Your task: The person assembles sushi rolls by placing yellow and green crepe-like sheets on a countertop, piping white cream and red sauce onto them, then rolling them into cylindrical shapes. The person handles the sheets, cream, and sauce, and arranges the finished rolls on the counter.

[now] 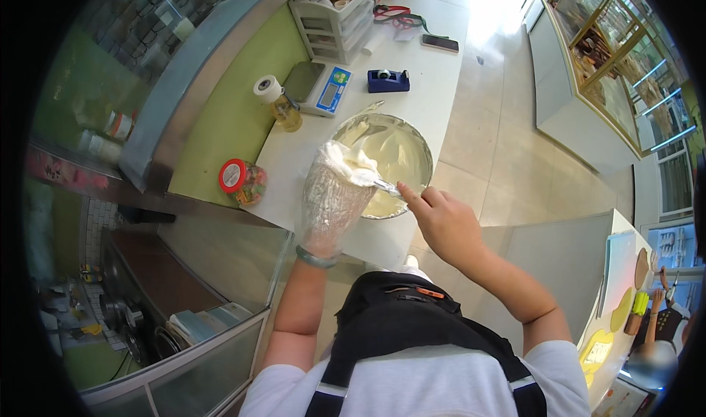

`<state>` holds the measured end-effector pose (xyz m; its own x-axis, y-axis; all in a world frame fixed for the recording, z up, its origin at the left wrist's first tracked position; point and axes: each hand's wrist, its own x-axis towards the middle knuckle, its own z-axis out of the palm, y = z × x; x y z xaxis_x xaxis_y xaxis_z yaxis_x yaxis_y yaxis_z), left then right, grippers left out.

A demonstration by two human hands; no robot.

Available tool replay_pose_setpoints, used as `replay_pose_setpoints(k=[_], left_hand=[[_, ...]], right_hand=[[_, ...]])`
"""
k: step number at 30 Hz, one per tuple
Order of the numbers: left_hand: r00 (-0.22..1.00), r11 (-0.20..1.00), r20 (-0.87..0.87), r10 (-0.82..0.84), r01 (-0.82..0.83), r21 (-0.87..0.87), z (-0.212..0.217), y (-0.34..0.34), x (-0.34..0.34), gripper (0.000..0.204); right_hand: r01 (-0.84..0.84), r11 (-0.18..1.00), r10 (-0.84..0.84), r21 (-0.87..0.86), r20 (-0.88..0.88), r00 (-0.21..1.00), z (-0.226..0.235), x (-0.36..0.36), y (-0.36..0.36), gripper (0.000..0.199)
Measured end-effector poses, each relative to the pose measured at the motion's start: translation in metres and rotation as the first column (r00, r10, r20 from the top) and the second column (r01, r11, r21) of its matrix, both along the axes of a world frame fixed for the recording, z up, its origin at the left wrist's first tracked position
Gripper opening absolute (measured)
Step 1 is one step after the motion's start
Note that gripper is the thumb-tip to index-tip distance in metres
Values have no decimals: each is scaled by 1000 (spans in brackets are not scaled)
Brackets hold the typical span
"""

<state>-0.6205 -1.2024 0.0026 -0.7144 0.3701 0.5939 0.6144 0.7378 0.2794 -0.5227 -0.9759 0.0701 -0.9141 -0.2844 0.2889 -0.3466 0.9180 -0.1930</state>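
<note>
While a black apron [401,321] over a white shirt [412,384] fills the nearest part of the view, two bare forearms reach forward from it to the work. The left hand [329,222], above a grey-green band [318,257] at the wrist, is wrapped in a clear plastic bag [323,185] smeared with white (the film blurs its fingers, so I cannot tell how far they are curled). A thick lump of cream [351,161] sits at the far end of that bag, over the near left side of the bowl. The right hand [445,222] grips a cream-coated utensil [385,187], forefinger stretched along it, its other end meeting the bag and the lump.

Just beneath and beyond both hands, the round metal bowl [429,156] stands on a white table [294,152], pale cream spread over its inside. To the left is a red-lidded jar [243,182] of colourful pieces; farther up come a white-topped bottle [285,112] of yellowish liquid, a scale [323,86] and a blue tape dispenser [388,81]. Beyond those are a phone [440,43], a red and dark strap [401,17] and a white drawer unit [334,20]. Across the tiled floor [478,134], at upper right, stands a glass display case [599,64].
</note>
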Motion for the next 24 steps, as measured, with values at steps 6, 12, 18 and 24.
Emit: replay_pose_setpoints(k=[6, 12, 18, 24], left_hand=[[846, 949, 530, -57, -119, 292, 62, 19, 3, 74], [930, 935, 368, 5, -135, 329, 48, -3, 2, 71], [957, 981, 269, 113, -150, 122, 74, 7, 9, 74], [954, 894, 283, 99, -211, 396, 7, -88, 10, 62]], right_hand=[[-153, 969, 140, 196, 77, 987, 36, -5, 24, 53], [-49, 993, 32, 104, 158, 987, 84, -5, 66, 50], [-258, 915, 256, 311, 47, 965, 63, -27, 18, 44], [-135, 929, 97, 346, 124, 987, 38, -69, 62, 30]])
